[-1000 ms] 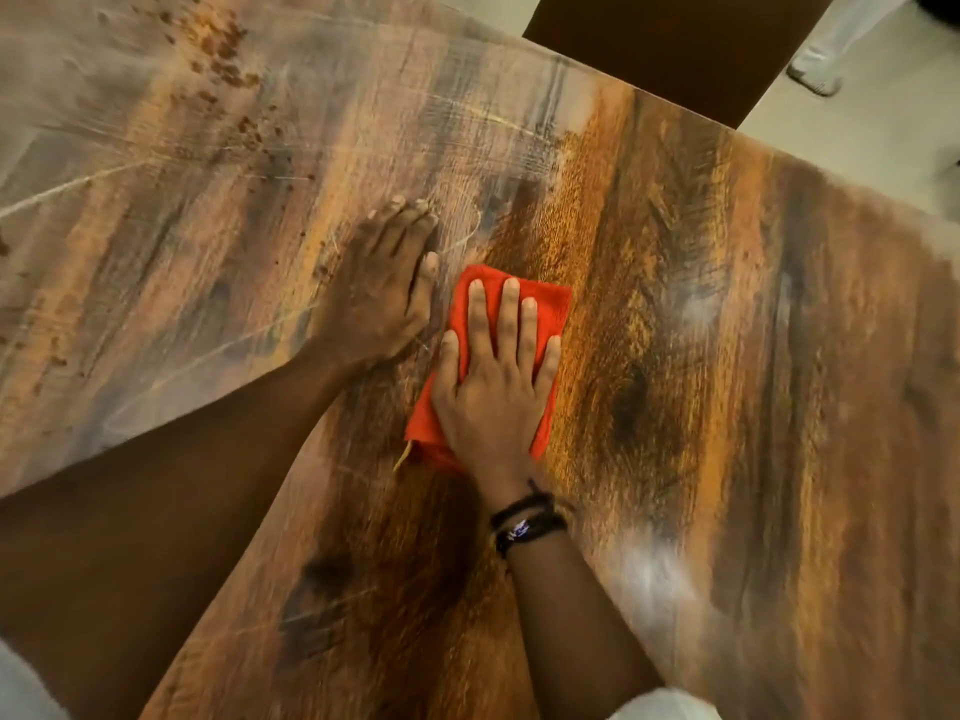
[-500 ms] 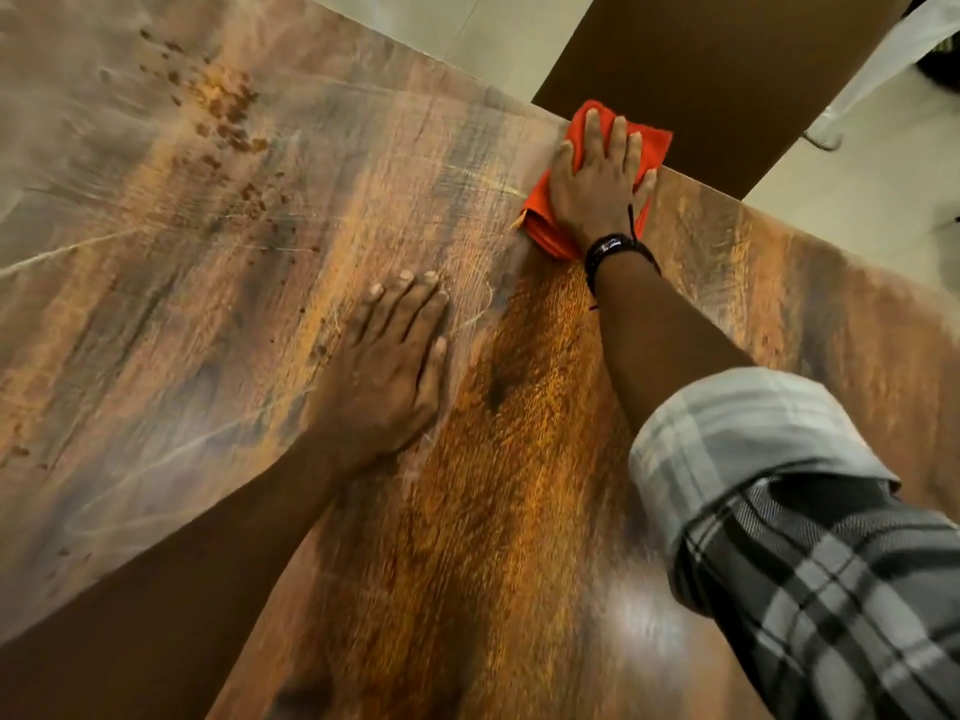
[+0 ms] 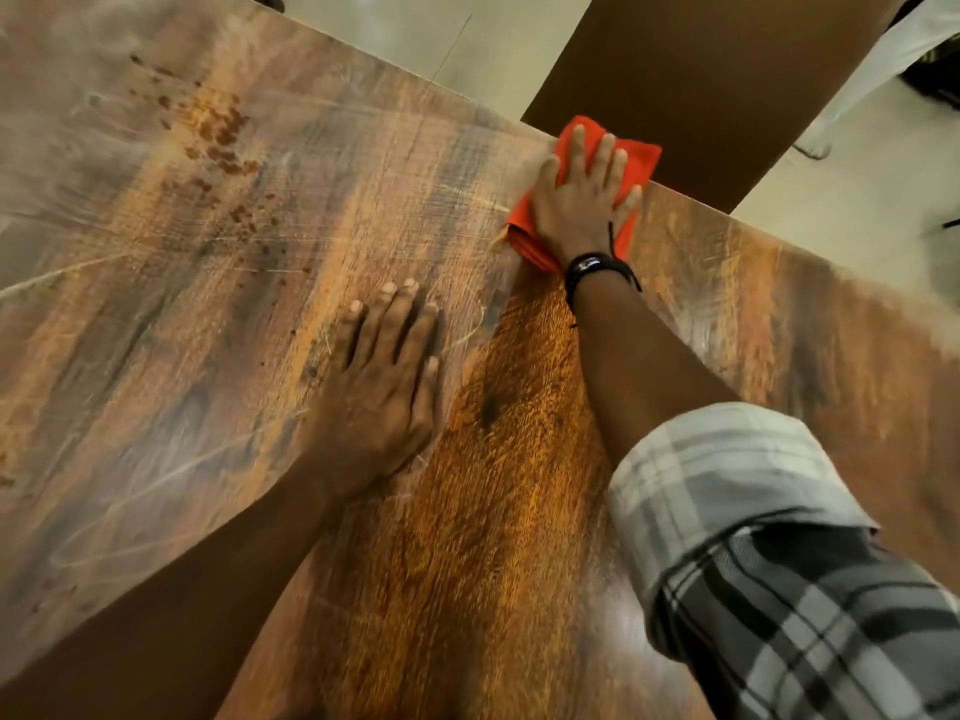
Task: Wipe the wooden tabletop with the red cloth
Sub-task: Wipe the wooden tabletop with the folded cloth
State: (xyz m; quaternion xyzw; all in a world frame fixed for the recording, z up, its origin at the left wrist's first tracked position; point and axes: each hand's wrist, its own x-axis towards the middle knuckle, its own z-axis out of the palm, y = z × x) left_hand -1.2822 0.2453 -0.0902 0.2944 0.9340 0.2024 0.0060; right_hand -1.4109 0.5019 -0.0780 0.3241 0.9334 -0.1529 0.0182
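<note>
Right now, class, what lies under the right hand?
The red cloth lies under the right hand, its edges showing around it, at the far edge of the tabletop. The cloth's middle and the wood beneath it are covered, so unseen.

Dark brown panel (image 3: 701, 70) up top, pale floor (image 3: 415, 28) around it, and a white-trousered leg (image 3: 883, 65) at far right.

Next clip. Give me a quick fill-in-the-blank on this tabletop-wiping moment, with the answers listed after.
The cloth under the right hand is coloured ____.
It lies at the ____ edge of the tabletop.
The left hand lies flat on the wood and holds ____.
The black wristband is on the ____ arm.
Answers: red; far; nothing; right.
</note>
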